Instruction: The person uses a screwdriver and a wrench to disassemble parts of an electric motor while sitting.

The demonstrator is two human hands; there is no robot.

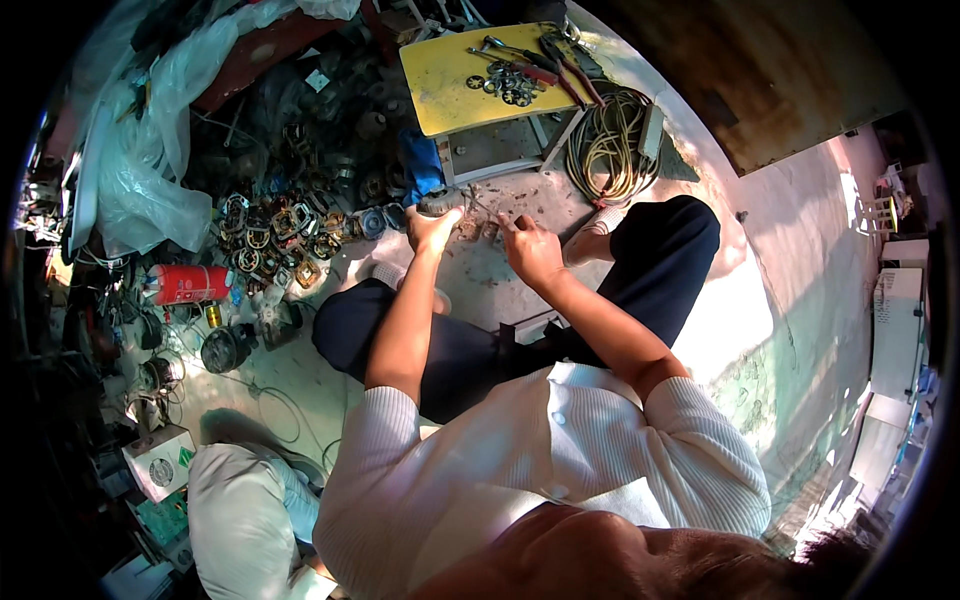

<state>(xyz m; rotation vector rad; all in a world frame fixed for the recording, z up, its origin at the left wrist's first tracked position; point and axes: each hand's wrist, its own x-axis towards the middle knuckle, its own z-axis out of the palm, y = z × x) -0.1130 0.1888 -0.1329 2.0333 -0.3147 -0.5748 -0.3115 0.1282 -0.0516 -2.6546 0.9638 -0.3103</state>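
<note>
I sit low with my knees apart and both forearms reaching forward. My left hand (432,230) is bent round with its thumb stretched toward the right; its other fingers are mostly hidden. Beside it, my right hand (533,250) is closed, its index finger and thumb pinched toward the left hand. A small dark object, too small to name, shows between the two hands. Small dark scraps (480,228) lie on the floor beneath them. Just beyond stands a low yellow-topped table (440,95) bearing red-handled pliers (577,80) and several small round metal parts (508,84).
Copper-wound motor cores (285,225) are heaped at the left, near a blue cloth (421,165) and a red cylinder (187,284). Coiled yellowish hose (612,145) lies right of the table. Clear plastic sheeting (150,170) hangs far left. A grey cloth-covered shape (240,515) sits lower left.
</note>
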